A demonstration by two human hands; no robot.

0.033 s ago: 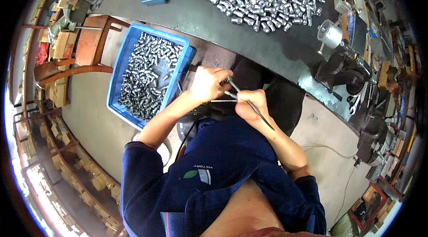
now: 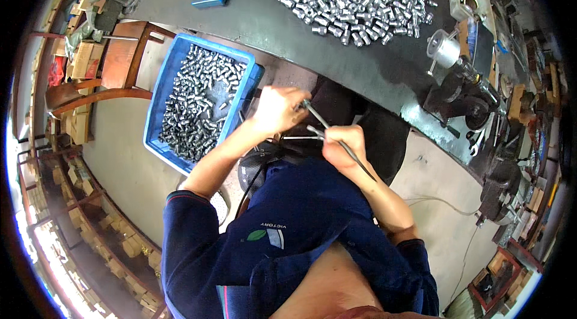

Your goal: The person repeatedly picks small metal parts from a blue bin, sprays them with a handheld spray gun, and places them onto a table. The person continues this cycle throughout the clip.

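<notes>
The right hand (image 2: 344, 143) wraps its fingers round the rod (image 2: 319, 117), perhaps to steer it; the left hand (image 2: 279, 110) curls its fingers at the upper end, what they grip unclear. The bin (image 2: 151, 131) stands close at left, presumably for reach.

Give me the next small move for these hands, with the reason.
Steadying the left hand would probably be best: the right hand grips the long thin rod, whose upper end lies right at the left hand. What exactly is pinched there is too small to tell.
</notes>
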